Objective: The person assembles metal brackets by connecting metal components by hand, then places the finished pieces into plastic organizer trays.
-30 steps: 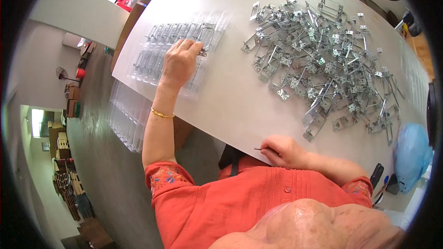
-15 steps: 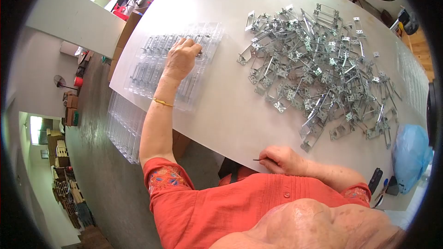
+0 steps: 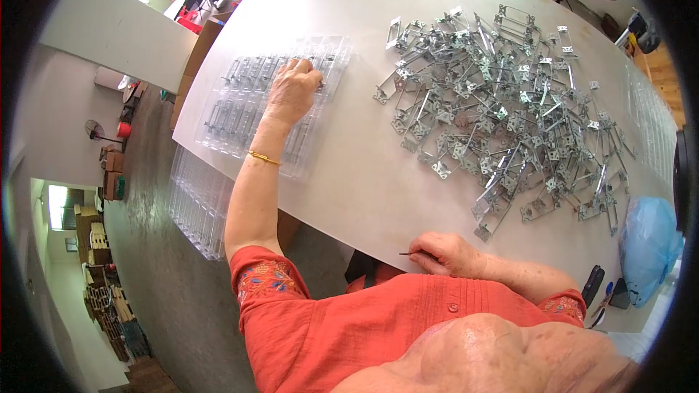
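My left hand [image 3: 293, 92], a gold bracelet at its wrist, is over the right part of a clear plastic tray [image 3: 234, 148]. Its fingers are bent down and closed at the tray's slots; a bit of grey metal shows by the fingertips, but what they grip is mostly hidden. Rows of small metal brackets [image 3: 251, 73] lie in the tray's compartments. Near the table's front edge rests my right hand [image 3: 448, 253], closed round a thin dark rod [image 3: 405, 253] whose tip points left.
A big heap of loose metal brackets [image 3: 502, 113] covers the table's right side. Clear trays [image 3: 200, 207] are stacked below the left edge; more clear plastic [image 3: 648, 124] lies far right. A blue bag [image 3: 648, 247] and a black object [image 3: 593, 284] sit at the right front.
My left hand has shifted slightly to the right over the tray. My right hand stays in place with the rod.
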`<state>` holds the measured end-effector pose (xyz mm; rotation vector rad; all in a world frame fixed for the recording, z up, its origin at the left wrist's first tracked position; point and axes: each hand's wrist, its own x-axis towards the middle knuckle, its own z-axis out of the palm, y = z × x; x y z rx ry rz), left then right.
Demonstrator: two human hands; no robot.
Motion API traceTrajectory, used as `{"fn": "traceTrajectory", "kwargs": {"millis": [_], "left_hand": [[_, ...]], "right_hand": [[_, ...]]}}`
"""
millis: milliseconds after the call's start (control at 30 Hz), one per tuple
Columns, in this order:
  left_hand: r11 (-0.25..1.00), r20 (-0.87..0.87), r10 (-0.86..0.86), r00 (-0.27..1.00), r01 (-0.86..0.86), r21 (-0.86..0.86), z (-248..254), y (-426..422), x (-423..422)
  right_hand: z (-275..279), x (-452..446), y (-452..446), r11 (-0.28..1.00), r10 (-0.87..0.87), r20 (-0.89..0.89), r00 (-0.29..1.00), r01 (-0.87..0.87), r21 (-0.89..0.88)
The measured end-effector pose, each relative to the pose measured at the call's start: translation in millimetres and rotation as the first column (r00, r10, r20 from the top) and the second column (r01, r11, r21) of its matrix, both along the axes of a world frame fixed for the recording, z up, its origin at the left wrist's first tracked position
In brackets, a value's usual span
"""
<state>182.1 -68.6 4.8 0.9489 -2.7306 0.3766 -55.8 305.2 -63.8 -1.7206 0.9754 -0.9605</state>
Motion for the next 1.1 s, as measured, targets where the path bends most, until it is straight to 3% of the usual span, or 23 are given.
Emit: {"fn": "traceTrajectory", "kwargs": {"millis": [267,467,633,767,933,1100], "left_hand": [[1.000,0.019,0.019,1.000,-0.020,0.003,-2,-1,-2],[0.994,-0.016,-0.012,1.000,0.010,-0.108,10,12,-6],[0.946,-0.154,-0.261,0.953,0.220,-0.240,21,82,-52],[0.879,-0.307,-0.476,0.824,0.435,-0.196,10,156,-90],[0.901,-0.453,-0.406,0.793,0.430,-0.054,-29,197,-97],[0.934,-0.548,-0.236,0.802,0.342,0.099,-61,193,-77]], "right_hand": [[-1,-1,1,1.000,0.010,-0.007,1.000,-0.010,0.000],[-3,-1,2,1.000,0.007,-0.009,1.000,-0.007,0.028],[-2,-1,3,0.999,0.017,-0.039,0.999,-0.015,0.052],[-2,-1,3,1.000,0.021,-0.030,0.999,-0.021,-0.002],[-6,-1,4,0.996,0.025,-0.003,1.000,-0.025,-0.085],[-5,-1,6,1.000,0.012,0.030,0.999,-0.012,0.000]]}}
